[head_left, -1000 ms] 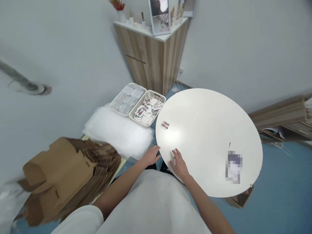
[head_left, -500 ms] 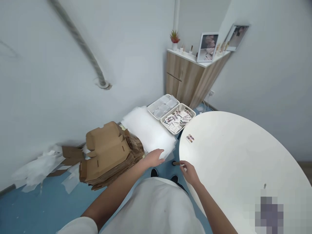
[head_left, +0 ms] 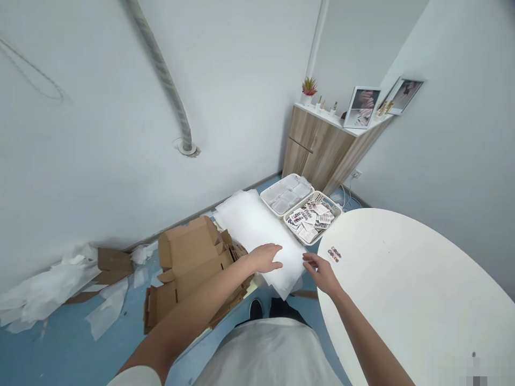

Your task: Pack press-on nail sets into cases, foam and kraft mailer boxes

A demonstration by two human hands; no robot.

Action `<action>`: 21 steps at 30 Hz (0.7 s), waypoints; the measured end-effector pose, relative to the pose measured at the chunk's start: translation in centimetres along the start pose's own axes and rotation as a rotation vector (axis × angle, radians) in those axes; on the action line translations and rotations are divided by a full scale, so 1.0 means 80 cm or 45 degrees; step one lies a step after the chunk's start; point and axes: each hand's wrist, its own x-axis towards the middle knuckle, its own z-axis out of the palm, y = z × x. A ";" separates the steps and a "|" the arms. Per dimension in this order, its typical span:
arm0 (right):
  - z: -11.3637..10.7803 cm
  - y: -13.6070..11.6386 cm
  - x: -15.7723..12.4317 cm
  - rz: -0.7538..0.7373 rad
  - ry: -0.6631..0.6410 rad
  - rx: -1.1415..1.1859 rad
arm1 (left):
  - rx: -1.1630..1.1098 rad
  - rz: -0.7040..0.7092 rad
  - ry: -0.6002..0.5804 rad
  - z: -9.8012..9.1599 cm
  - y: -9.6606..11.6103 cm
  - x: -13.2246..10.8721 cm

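My left hand (head_left: 266, 258) is over the near part of a stack of white sheets (head_left: 257, 222), fingers apart, holding nothing. Near the sheets' right corner, beside the round white table (head_left: 402, 268), my right hand (head_left: 321, 271) hovers with its fingers slightly curled and apart, nothing in it. A small card with coloured ovals (head_left: 334, 254) lies at the table's left edge. Flattened brown cardboard boxes (head_left: 193, 252) are piled left of the sheets, partly behind my left forearm.
Beyond the sheets are a white basket of clear packets (head_left: 286, 194) and a basket of printed cards (head_left: 311, 220). A wooden cabinet (head_left: 322, 147) stands in the corner. Crumpled white wrapping (head_left: 52, 284) lies on the floor at left.
The view has shifted, so the baskets and cabinet appear lower and further right. My right hand has moved from the table's edge towards the sheets; my left hand is now over them.
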 end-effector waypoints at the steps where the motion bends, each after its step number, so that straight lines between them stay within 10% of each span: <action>1: -0.005 0.000 0.013 -0.006 0.011 -0.009 | -0.016 -0.002 0.028 -0.007 -0.004 0.008; 12: -0.049 0.020 0.195 -0.055 0.208 -0.028 | -0.219 -0.081 0.215 -0.084 -0.039 0.176; 21: -0.089 0.050 0.324 0.121 0.481 -0.049 | -0.298 -0.177 0.480 -0.098 -0.062 0.319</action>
